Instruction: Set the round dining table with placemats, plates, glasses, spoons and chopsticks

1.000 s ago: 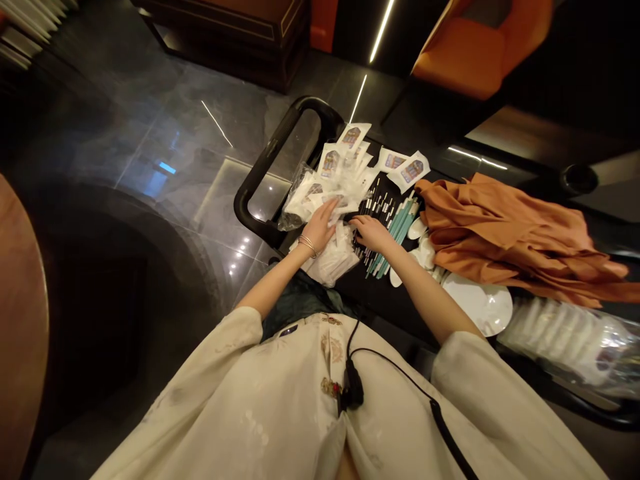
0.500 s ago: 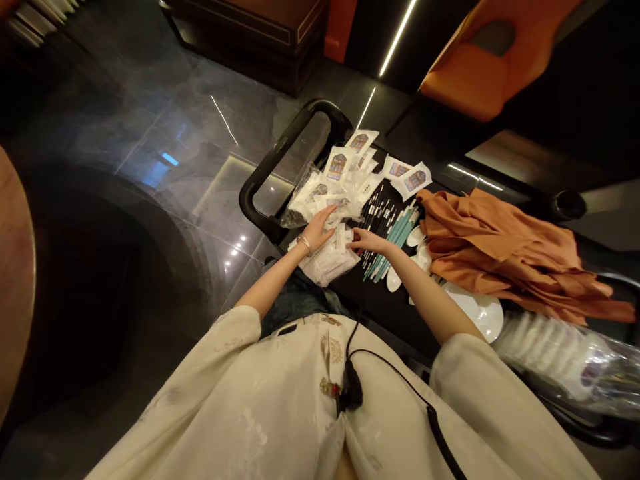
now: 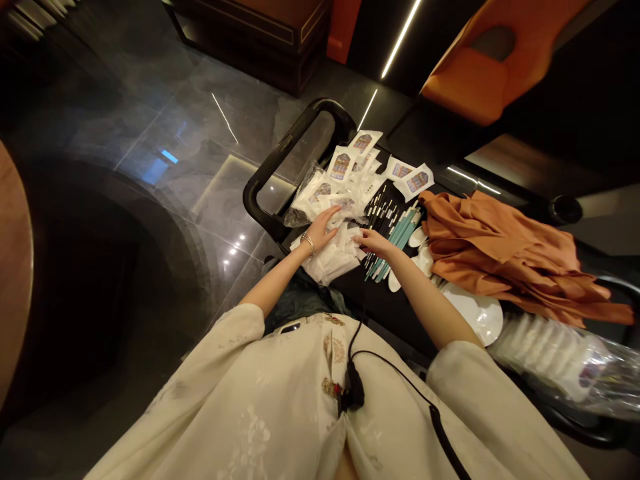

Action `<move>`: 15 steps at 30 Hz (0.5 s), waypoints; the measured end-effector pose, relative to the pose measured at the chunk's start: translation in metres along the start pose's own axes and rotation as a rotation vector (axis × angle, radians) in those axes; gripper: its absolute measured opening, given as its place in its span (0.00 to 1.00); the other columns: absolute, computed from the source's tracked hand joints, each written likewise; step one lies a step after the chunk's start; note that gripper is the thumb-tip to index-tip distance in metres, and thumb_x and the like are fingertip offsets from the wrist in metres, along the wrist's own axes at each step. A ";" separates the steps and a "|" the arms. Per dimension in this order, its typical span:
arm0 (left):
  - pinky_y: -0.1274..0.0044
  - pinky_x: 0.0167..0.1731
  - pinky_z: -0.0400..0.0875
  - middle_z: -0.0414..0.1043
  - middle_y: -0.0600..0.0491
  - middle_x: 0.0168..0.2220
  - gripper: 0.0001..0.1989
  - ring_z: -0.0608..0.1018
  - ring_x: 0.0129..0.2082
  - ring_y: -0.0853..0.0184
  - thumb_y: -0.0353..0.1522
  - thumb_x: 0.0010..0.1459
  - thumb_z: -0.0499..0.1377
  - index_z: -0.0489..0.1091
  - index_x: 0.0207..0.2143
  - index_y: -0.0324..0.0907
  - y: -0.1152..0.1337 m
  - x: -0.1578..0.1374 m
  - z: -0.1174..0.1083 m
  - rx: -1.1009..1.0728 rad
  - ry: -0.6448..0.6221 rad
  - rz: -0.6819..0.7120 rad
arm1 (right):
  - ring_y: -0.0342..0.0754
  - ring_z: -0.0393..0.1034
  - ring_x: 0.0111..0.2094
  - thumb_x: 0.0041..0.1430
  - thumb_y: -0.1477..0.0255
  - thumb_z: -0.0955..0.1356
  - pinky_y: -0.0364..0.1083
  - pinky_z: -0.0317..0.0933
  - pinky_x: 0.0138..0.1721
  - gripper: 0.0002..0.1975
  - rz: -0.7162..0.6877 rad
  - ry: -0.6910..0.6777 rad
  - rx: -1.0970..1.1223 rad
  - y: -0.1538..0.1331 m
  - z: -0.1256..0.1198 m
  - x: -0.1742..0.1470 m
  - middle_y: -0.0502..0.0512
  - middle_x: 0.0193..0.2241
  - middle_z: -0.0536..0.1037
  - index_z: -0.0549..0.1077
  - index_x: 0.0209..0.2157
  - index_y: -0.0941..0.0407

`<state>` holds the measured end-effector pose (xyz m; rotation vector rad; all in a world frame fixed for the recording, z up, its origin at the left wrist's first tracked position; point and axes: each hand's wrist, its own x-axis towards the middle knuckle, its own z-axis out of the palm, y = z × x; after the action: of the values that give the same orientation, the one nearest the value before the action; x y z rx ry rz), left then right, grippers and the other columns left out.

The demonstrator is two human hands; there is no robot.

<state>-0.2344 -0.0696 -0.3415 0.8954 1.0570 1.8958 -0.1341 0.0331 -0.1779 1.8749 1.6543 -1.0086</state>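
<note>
Both hands are laid on a loose heap of small white plastic sachets [image 3: 333, 257] at cart edge: left hand [image 3: 324, 228] flat, fingers spread, nothing gripped; right hand [image 3: 373, 241] fingertips pinched, hold cannot be confirmed. Slippery heap could be pushed overboard; teal-handled brushes [image 3: 397, 237] beyond could be scattered.

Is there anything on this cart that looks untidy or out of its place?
Yes. The orange cloth lies crumpled over the cart's right side, partly covering the white plates. The white packets are scattered loosely under the left hand.
</note>
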 end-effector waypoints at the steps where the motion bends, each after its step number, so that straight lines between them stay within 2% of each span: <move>1: 0.62 0.61 0.57 0.58 0.40 0.63 0.30 0.61 0.64 0.56 0.33 0.57 0.55 0.58 0.62 0.38 -0.001 0.000 0.000 0.005 -0.005 0.002 | 0.43 0.71 0.29 0.45 0.70 0.74 0.39 0.65 0.26 0.15 0.000 0.013 0.004 0.001 -0.005 -0.002 0.53 0.34 0.78 0.74 0.38 0.56; 7: 0.62 0.62 0.57 0.61 0.40 0.62 0.28 0.63 0.62 0.58 0.28 0.56 0.56 0.61 0.60 0.38 0.004 -0.004 -0.003 0.106 -0.032 0.015 | 0.41 0.68 0.27 0.45 0.66 0.75 0.38 0.62 0.25 0.20 -0.006 0.066 -0.041 0.011 -0.037 -0.016 0.53 0.33 0.77 0.75 0.42 0.56; 12: 0.65 0.57 0.62 0.69 0.42 0.53 0.17 0.69 0.55 0.59 0.27 0.58 0.55 0.71 0.50 0.38 0.040 -0.009 0.001 0.240 0.001 0.061 | 0.38 0.63 0.25 0.43 0.65 0.75 0.36 0.56 0.22 0.25 -0.024 0.106 -0.035 0.015 -0.059 -0.028 0.50 0.30 0.75 0.76 0.46 0.56; 15: 0.69 0.52 0.66 0.73 0.46 0.47 0.12 0.73 0.49 0.62 0.28 0.60 0.54 0.74 0.45 0.40 0.061 -0.010 0.007 0.144 -0.085 0.057 | 0.38 0.61 0.24 0.41 0.63 0.75 0.37 0.56 0.22 0.26 -0.035 0.123 -0.050 0.016 -0.079 -0.046 0.51 0.28 0.74 0.77 0.45 0.57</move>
<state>-0.2411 -0.0978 -0.2863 1.0890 1.1383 1.8280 -0.1014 0.0584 -0.0952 1.9151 1.7709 -0.8730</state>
